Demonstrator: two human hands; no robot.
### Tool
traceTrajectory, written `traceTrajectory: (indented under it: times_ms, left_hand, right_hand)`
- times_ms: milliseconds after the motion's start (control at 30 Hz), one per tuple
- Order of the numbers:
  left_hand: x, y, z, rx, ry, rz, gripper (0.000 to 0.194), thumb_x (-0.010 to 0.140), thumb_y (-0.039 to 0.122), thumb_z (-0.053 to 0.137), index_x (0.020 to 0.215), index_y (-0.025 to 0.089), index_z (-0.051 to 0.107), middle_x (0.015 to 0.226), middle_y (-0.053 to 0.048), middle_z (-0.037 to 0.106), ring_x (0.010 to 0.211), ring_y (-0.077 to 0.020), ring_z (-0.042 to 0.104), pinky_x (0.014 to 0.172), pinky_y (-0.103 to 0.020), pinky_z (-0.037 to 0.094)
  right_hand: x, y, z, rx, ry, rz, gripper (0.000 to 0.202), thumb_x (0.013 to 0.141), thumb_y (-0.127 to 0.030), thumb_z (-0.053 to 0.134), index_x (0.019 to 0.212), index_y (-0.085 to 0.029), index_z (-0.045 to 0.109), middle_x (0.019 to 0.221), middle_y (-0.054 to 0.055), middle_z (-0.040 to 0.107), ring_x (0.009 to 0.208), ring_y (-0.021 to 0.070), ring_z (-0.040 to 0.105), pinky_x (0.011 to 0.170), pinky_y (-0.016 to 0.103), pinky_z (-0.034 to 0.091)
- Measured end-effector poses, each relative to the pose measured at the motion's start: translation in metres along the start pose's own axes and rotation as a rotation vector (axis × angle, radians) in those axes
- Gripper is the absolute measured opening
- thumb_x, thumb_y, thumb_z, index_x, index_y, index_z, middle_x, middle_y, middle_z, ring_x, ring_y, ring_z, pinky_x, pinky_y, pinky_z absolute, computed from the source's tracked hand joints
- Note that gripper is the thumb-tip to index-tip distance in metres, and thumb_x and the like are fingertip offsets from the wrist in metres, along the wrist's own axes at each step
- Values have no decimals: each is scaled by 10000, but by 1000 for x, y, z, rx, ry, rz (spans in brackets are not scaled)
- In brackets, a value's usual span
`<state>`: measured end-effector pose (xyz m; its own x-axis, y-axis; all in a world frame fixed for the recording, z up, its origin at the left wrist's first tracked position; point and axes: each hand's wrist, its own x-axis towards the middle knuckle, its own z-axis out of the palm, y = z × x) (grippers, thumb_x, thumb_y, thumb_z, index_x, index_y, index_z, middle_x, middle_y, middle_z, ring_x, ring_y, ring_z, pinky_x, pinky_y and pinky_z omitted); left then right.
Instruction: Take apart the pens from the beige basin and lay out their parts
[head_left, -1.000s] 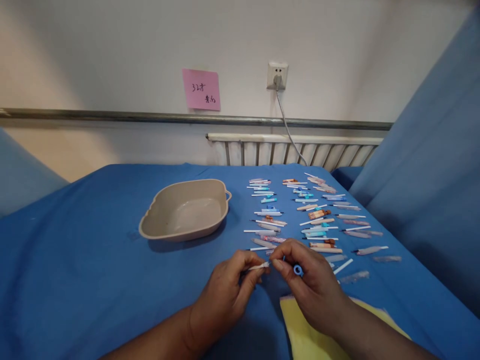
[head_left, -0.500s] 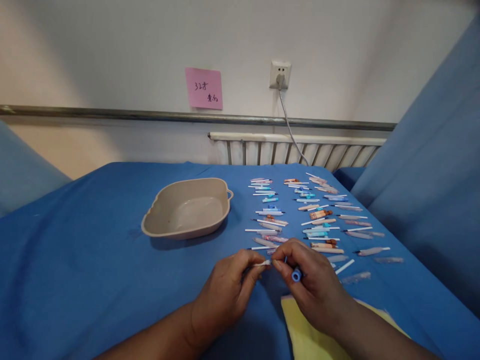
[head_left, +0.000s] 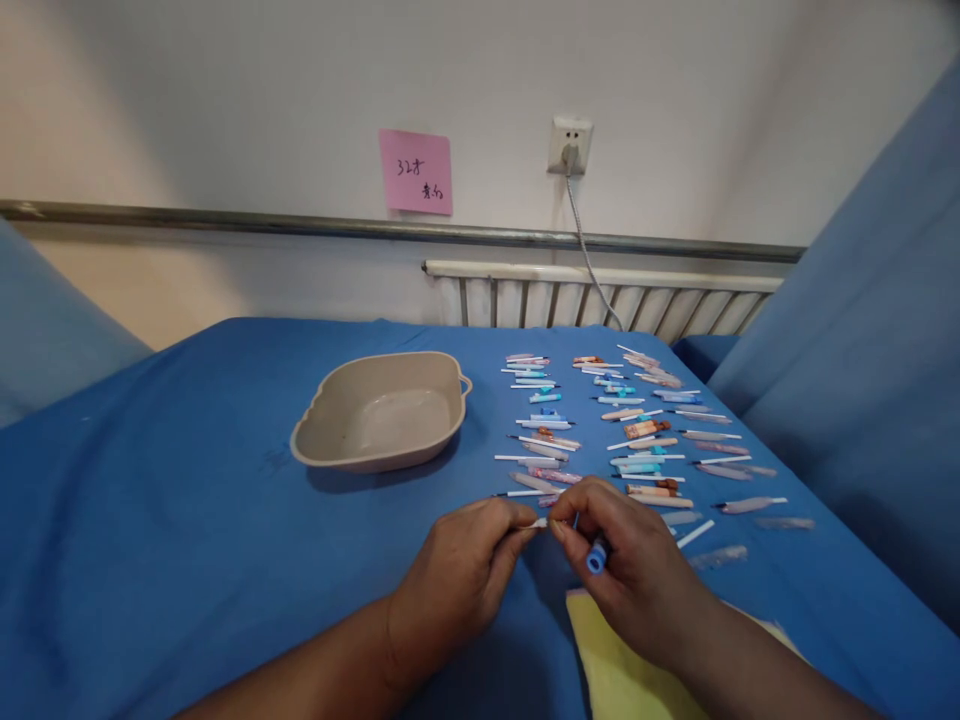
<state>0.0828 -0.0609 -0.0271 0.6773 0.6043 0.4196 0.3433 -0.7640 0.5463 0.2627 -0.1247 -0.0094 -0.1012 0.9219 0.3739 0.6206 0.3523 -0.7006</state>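
Near the centre of the head view, my left hand pinches a small white piece between thumb and forefinger. Its tip almost meets the fingertips of my right hand. That hand is closed around a blue pen part, whose round open end faces the camera; what its fingertips pinch is too small to make out. Beyond both hands, pen parts lie in rows: white sticks, light-blue barrels and brown-and-orange pieces.
A beige basin stands left of the pen parts on the blue cloth. A yellow cloth lies under my right wrist. Blue curtains hang at both sides. A cable runs down the wall from a socket.
The whole view has shifted slightly, with the basin and pen parts a little farther right. Both hands keep their pinch, and the blue pen part has tilted slightly in my right hand.
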Motion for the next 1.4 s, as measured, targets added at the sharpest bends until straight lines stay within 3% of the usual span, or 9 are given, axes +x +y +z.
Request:
traceTrajectory:
  times_ms: [567,800,967,1133,1400]
  left_hand:
    - [0,0,-1,10,-43,24,123,895,204,477,960,194,581,806,-18,663,756,-144,626,699,-238,455]
    - [-2,1,1,-8,-72,-33,133,894,223,477,955,195,591,806,-14,670,740,-141,627,681,-236,448]
    - [-3,2,3,-105,-103,-150,133,902,262,474,924,198,589,779,3,668,705,-124,629,650,-216,443]
    - [-1,5,3,-260,-96,-267,134,900,300,493,876,194,570,688,39,643,625,-87,624,615,-178,440]
    - [-1,3,3,-266,-79,-225,115,895,275,496,922,210,586,814,21,643,742,-104,606,710,-206,433]
  right_hand:
    - [-4,3,1,-57,-46,-27,170,839,-50,465,869,-216,492,808,9,550,721,152,514,648,277,383]
    - [-4,5,2,-59,-60,-52,210,822,-18,446,883,-214,492,822,20,558,747,170,520,662,293,395]
    - [-5,6,3,-54,-56,-35,182,837,-46,455,879,-213,514,816,24,572,748,175,528,666,295,397]
    - [-2,9,5,85,27,36,126,884,-148,472,814,-217,551,769,7,596,717,154,554,651,267,403]
    - [1,9,3,120,39,81,132,898,-222,497,843,-233,616,797,-11,640,749,137,585,662,239,408]
